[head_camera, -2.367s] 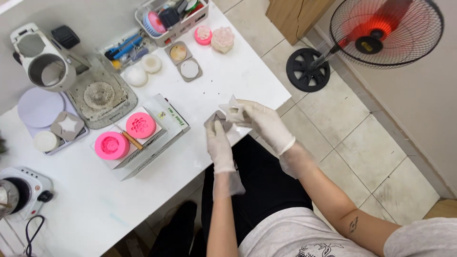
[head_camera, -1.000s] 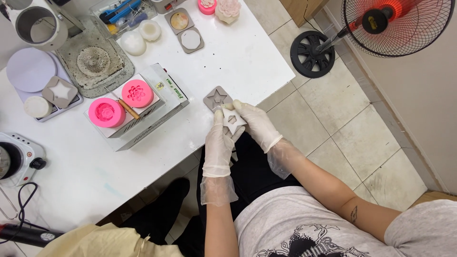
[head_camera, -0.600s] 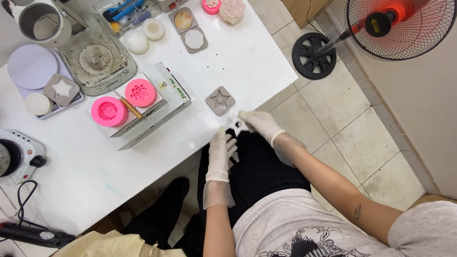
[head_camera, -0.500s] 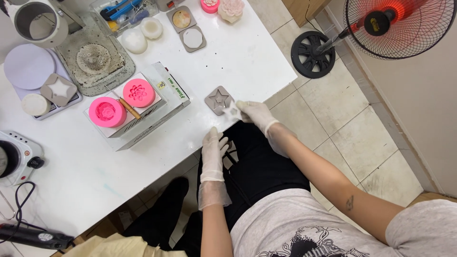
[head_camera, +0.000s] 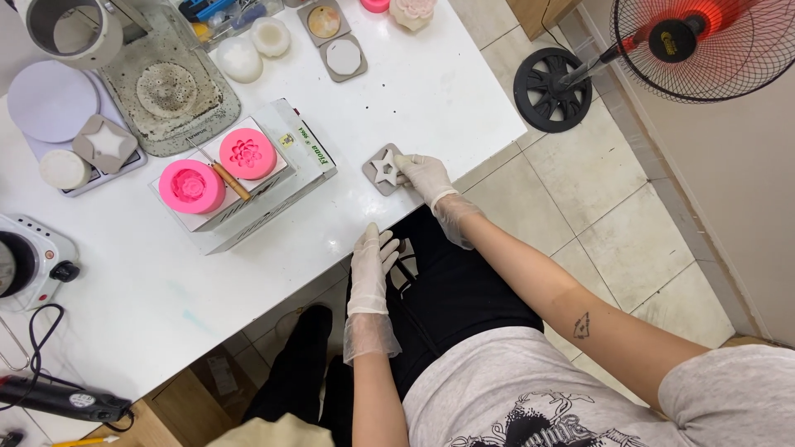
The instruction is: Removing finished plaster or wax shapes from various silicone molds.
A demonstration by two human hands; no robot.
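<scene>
Grey star mould (head_camera: 384, 169) lies on the white bench (head_camera: 414, 91), the gloved right hand (head_camera: 422, 174) touching it with loose fingers; left hand (head_camera: 373, 258) rests open at the bench edge

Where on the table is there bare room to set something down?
Bare: the strip between the box with pink moulds, the star mould under the right hand and the left hand; also front left, below the hotplate. Crowded: the back edge around the scale.

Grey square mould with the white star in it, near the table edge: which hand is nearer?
Right. The gloved right hand touches the grey square star mould at its right side. The gloved left hand rests at the white table edge, below the mould and apart from it.
</scene>
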